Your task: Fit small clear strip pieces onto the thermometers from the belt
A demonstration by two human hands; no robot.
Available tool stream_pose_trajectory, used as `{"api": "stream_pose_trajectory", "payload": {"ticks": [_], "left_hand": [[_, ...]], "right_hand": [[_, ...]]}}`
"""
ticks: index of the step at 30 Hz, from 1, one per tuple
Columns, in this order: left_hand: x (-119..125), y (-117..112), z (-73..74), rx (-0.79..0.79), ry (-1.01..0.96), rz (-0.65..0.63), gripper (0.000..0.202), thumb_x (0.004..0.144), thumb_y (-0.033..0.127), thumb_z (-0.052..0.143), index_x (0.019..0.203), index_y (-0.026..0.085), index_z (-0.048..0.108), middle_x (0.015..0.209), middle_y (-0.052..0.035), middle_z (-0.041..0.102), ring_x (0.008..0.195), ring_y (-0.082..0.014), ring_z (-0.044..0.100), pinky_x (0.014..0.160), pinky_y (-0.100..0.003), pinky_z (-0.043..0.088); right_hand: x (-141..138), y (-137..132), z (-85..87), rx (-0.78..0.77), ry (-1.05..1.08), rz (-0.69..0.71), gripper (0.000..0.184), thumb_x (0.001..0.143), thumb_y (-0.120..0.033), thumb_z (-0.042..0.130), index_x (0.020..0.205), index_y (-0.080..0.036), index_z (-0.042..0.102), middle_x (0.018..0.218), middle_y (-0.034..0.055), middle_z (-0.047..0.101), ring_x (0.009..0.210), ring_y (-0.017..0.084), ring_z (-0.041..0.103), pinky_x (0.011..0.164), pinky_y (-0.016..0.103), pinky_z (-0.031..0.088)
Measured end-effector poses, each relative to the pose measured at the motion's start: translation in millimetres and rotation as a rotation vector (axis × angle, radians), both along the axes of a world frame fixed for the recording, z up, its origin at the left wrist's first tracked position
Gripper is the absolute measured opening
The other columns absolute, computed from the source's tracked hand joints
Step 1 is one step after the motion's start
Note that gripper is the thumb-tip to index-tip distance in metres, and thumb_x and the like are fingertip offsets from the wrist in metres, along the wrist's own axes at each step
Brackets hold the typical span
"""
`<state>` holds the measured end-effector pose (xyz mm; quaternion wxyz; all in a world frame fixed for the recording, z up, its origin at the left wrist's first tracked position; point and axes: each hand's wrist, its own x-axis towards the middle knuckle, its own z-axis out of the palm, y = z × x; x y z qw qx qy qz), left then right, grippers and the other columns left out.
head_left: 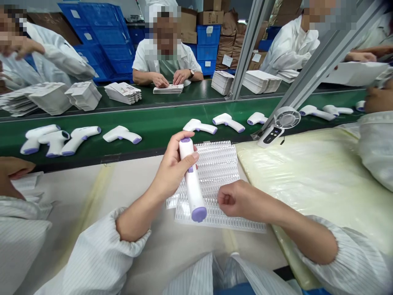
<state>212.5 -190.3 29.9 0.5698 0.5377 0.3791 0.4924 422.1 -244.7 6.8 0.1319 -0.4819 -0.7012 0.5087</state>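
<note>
My left hand (172, 166) is wrapped round the upper part of a white infrared thermometer (194, 186) with purple ends. It is held above the worktable, its broad purple end pointing towards me. My right hand (235, 198) is closed, with its fingers curled, just to the right of the thermometer. Whatever those fingers may hold is hidden. Below both hands lie overlapping whitish sheets (219, 168) covered in rows of small oblong pieces, perhaps labels.
Several more thermometers (119, 134) lie along the green conveyor belt (159, 116) ahead. A small handheld fan (278, 125) stands by a metal post at right. Yellowish plastic sheeting (319, 176) covers the right side. Co-workers sit opposite and on both sides, near paper stacks (123, 92).
</note>
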Motion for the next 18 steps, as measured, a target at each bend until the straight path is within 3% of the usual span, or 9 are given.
{"api": "stream_pose_trajectory", "payload": {"ticks": [3,7,11,18], "left_hand": [[7.5,-8.8,-1.3,-0.076,0.031,0.008,0.048,0.081,0.025,0.070,0.124,0.029,0.049,0.095,0.0009,0.055,0.080,-0.0146,0.054,0.066,-0.025,0.050],[22.3,-25.4,-4.5,-0.165,0.046,-0.094,0.051,0.078,0.020,0.060,0.126,0.029,0.047,0.094,0.0012,0.055,0.075,-0.0132,0.051,0.065,-0.024,0.044],[32.7,-37.7,-7.8,-0.194,0.045,-0.154,0.048,0.081,0.025,0.057,0.127,0.029,0.046,0.104,0.0002,0.056,0.073,-0.0121,0.051,0.066,-0.026,0.042],[34.6,-39.6,-16.1,-0.211,0.063,-0.125,0.047,0.082,0.034,0.058,0.128,0.030,0.048,0.118,-0.0028,0.054,0.090,-0.0169,0.053,0.075,-0.029,0.041]], "right_hand": [[4.4,2.3,11.1,-0.111,0.420,-0.195,0.005,0.077,-0.021,0.076,0.074,-0.020,0.072,0.079,0.0014,0.072,0.071,0.016,0.064,0.064,0.028,0.050],[-9.5,7.5,15.2,-0.010,0.929,-0.549,0.015,0.074,-0.031,0.085,0.071,-0.023,0.074,0.095,0.0011,0.072,0.084,0.016,0.064,0.080,0.030,0.052],[-27.0,9.5,6.0,-0.002,1.018,-0.624,0.014,0.074,-0.031,0.087,0.071,-0.023,0.075,0.096,0.0010,0.069,0.086,0.017,0.061,0.081,0.032,0.049],[-29.6,8.8,2.2,-0.008,0.994,-0.668,0.012,0.074,-0.030,0.084,0.069,-0.024,0.076,0.093,0.0012,0.066,0.087,0.019,0.058,0.084,0.035,0.045]]}}
